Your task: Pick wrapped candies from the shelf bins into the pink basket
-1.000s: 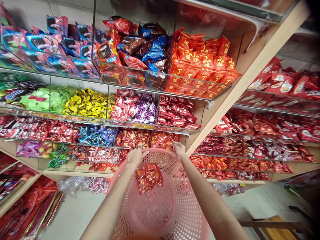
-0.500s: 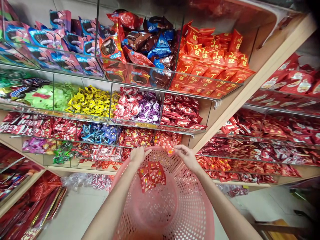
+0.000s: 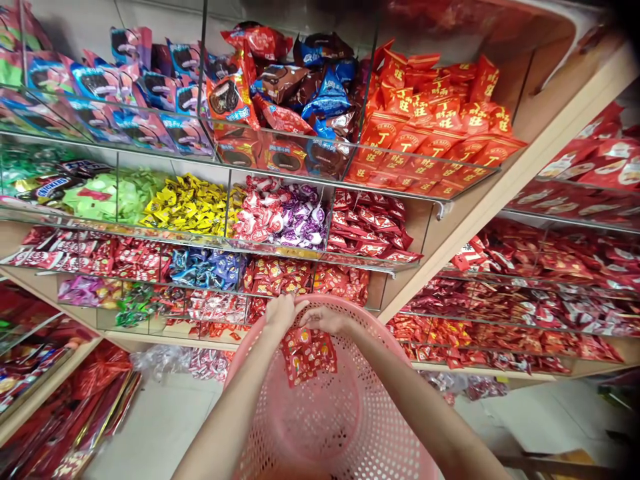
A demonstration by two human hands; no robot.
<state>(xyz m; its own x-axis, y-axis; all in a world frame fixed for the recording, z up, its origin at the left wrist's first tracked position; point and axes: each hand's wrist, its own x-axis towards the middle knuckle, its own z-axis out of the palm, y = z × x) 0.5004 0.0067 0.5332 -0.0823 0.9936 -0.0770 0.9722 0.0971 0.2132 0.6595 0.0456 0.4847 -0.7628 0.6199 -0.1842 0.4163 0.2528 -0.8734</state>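
Where the right hand (image 3: 326, 321) hangs inside the far rim of the pink perforated plastic basket (image 3: 377, 415), its fingers are bent and drawn close together; I cannot tell from here whether they pinch a packet or merely hover over it. Just beside it, the left hand (image 3: 279, 313) grips that rim, its thumb reaching toward the right fingertips. Right below those fingertips, the red printed candy packets (image 3: 310, 357) lie overlapping in a small cluster, toward the far side inside the basket.

I'd judge the packets light, their film slick and soft to crinkle, the contents perhaps easily crushed; a pinch at a flat edge should serve better than a squeeze at the middle. The basket looks light and slightly springy, best held by its rim.

Beyond it, similar red packets (image 3: 343, 283) fill a bin of the wooden shelving (image 3: 466, 219). Above are yellow-wrapped candies (image 3: 187, 207), then orange-red snack bags (image 3: 430, 120) higher up to the right. Pale floor (image 3: 160, 427) shows below.
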